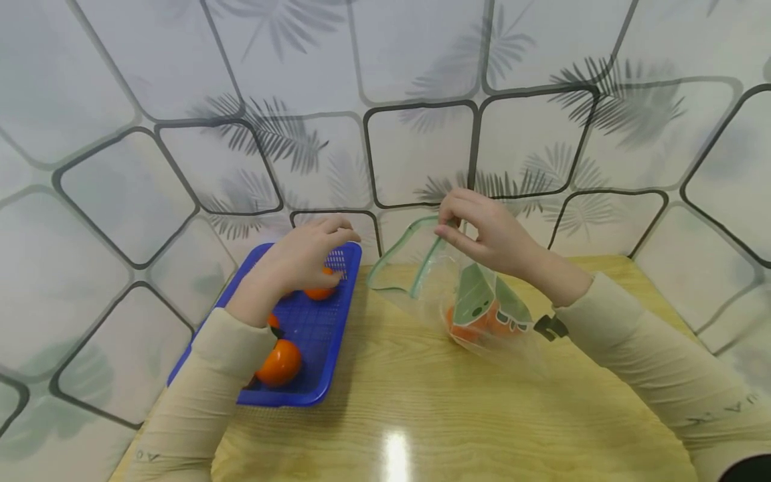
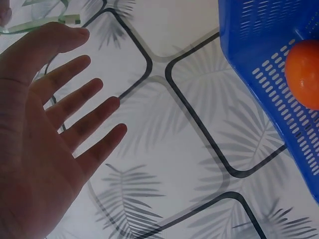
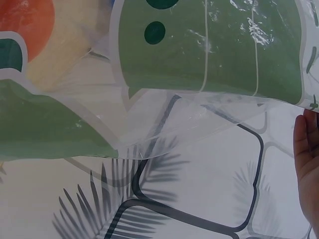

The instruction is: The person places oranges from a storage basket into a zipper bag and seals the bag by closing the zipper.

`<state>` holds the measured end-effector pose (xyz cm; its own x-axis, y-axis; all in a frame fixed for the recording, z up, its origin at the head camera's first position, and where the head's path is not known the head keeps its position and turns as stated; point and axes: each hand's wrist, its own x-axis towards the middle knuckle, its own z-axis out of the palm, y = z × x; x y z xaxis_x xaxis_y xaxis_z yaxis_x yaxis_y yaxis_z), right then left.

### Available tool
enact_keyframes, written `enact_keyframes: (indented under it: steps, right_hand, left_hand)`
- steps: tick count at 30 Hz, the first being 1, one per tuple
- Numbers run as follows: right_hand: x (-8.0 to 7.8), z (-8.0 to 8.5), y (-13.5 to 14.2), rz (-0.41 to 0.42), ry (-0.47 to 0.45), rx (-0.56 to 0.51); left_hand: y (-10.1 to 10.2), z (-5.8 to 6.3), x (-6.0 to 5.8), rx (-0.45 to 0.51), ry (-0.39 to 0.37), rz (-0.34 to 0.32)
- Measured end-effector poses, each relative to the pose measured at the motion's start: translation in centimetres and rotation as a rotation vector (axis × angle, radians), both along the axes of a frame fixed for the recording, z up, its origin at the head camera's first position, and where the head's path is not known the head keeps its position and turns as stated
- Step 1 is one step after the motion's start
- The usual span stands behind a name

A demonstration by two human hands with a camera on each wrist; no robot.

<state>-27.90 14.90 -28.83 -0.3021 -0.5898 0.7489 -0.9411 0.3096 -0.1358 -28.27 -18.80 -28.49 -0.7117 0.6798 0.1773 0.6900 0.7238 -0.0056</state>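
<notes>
My right hand [image 1: 490, 231] pinches the green-edged rim of a clear zip bag [image 1: 434, 268], whose mouth hangs open toward the left. Oranges [image 1: 466, 328] lie in the bag's bottom, partly behind its green printed pattern. In the right wrist view, that green print [image 3: 164, 55] fills the upper part, with the fingers [image 3: 301, 139] at the right edge. Over the blue basket [image 1: 331, 348] hovers my left hand [image 1: 304, 251], fingers spread with nothing in them, as the left wrist view confirms. Below it are several oranges [image 1: 280, 363]; the wrist and sleeve partly hide some.
The basket and bag stand on a wood-grain table [image 1: 409, 395] against a patterned wall [image 1: 421, 154]. A dark object [image 1: 749, 468] shows at the lower right corner. A small dark clip-like piece [image 1: 551, 327] sits by the right cuff.
</notes>
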Motion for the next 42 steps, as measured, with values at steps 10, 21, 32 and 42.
enact_keyframes:
  steps: [10, 21, 32, 42]
  right_hand:
    - [0.2, 0.1, -0.1, 0.001, -0.011, 0.011]
    - [0.2, 0.1, 0.0, 0.004, -0.014, 0.007]
    - [0.3, -0.1, 0.1, -0.003, -0.024, 0.002]
    - [0.3, -0.1, 0.0, 0.003, -0.008, 0.0]
  left_hand:
    - [-1.5, -0.9, -1.0, 0.019, -0.101, 0.103]
    - [-2.4, -2.1, -2.0, 0.021, -0.099, 0.126]
    - [-3.1, -3.0, -2.9, 0.046, -0.118, 0.145]
    - [-4.2, -4.5, -4.0, 0.06, -0.161, 0.186]
